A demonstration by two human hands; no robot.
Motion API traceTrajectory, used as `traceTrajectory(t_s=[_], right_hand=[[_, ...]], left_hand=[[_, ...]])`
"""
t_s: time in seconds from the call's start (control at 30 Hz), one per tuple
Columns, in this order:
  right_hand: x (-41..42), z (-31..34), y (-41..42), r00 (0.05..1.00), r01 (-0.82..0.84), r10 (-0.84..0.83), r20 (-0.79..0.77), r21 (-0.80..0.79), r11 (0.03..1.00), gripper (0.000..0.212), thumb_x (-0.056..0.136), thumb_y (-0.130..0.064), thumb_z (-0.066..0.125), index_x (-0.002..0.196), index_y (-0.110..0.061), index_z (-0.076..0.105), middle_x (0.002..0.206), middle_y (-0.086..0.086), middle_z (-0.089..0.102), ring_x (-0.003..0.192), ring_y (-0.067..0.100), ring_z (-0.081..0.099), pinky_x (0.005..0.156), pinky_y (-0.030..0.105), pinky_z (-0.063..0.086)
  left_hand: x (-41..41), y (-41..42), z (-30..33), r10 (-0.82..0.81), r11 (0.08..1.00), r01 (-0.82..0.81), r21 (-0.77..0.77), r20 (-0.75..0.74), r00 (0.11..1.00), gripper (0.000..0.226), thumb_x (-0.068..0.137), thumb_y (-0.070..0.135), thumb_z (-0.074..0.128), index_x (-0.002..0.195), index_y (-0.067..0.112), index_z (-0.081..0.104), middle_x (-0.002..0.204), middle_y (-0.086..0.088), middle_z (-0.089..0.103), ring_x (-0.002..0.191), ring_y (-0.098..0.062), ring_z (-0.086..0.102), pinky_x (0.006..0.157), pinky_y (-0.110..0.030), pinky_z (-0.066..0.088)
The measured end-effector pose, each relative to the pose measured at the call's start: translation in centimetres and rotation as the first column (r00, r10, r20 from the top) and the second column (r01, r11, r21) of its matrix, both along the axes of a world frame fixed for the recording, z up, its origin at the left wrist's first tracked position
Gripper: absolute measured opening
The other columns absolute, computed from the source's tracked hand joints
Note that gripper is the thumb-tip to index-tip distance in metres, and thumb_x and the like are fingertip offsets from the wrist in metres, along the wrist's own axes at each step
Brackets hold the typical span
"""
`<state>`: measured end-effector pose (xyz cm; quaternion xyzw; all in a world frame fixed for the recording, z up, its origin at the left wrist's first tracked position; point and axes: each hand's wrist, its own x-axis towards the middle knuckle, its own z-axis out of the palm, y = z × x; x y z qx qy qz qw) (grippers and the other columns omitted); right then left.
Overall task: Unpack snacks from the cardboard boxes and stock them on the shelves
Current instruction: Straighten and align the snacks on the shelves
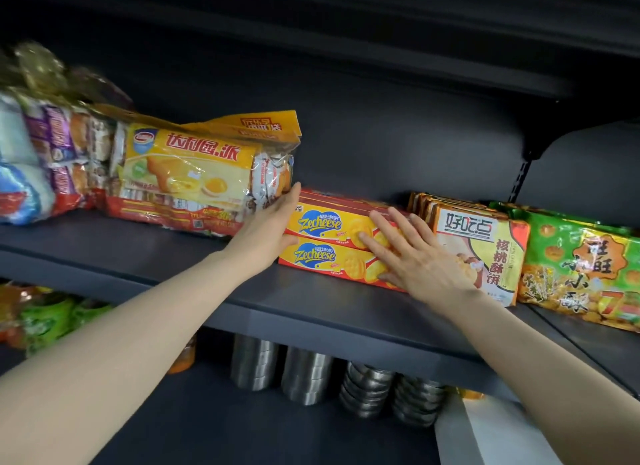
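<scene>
Dark grey matt metal shelf [263, 302] is showing a smooth, dull painted finish. Yellow-and-red glossy cardboard biscuit boxes [325, 243] are catching slight sheen. Clear crinkled plastic pie bag [194, 177] is reflecting light in creases. Green glossy plastic snack packet [581, 267] is gleaming. Stacked silver metal tins [304, 374] below are looking brushed and shiny.

Shelf [180, 253]: dark grey, plain.
Zecheese boxes [332, 243]: yellow fronts, red edges, blue heart with yellow lettering, round golden biscuits printed.
Pie bag [194, 177]: yellow and clear, red lettering, red band below.
Walnut biscuit packs [485, 246]: orange-brown borders, pale yellow panel, red characters.
Green bag [581, 267]: bright green, orange emblem, dark characters.
Stacked tins [304, 374]: silver.
</scene>
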<state>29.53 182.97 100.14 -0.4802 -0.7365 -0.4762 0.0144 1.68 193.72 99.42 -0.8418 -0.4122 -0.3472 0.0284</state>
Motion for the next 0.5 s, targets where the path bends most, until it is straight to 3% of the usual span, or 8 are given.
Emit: traceTrajectory(t_s=[0.2, 0.4, 0.5], right_hand=[[-6.4, 2.3, 1.4, 0.976, -0.084, 0.103, -0.193, 0.102, 0.991, 0.054, 0.102, -0.042, 0.041, 0.150, -0.017, 0.043, 0.157, 0.012, 0.038, 0.146, 0.036, 0.033, 0.117, 0.051, 0.032], [-14.5, 5.6, 5.3, 0.951, 0.038, -0.002, -0.308, 0.111, 0.993, 0.057, 0.102, -0.029, 0.051, 0.154, -0.014, 0.034, 0.156, 0.014, 0.039, 0.144, 0.036, 0.035, 0.116, 0.048, 0.031], [-17.7, 6.3, 7.1, 0.935, 0.056, -0.012, -0.354, 0.117, 0.992, 0.057, 0.100, -0.025, 0.054, 0.153, -0.011, 0.037, 0.151, 0.015, 0.043, 0.140, 0.038, 0.039, 0.112, 0.049, 0.034]], left_hand=[[-3.2, 1.0, 1.3, -0.083, 0.993, 0.089, 0.074, -0.076, 0.994, 0.092, 0.093, 0.046, 0.063, 0.159, 0.029, 0.001, 0.166, 0.001, 0.007, 0.145, -0.026, 0.033, 0.115, -0.046, 0.030], [-12.9, 6.1, 3.9, 0.014, 0.978, -0.009, 0.208, -0.024, 1.000, 0.079, 0.097, 0.047, 0.054, 0.159, 0.020, 0.013, 0.165, -0.001, 0.015, 0.152, -0.021, 0.014, 0.118, -0.034, 0.013], [-17.4, 8.4, 4.4, 0.047, 0.979, -0.032, 0.200, -0.070, 0.996, 0.082, 0.095, 0.044, 0.058, 0.158, 0.016, 0.014, 0.165, -0.005, 0.014, 0.152, -0.022, 0.010, 0.122, -0.039, 0.018]])
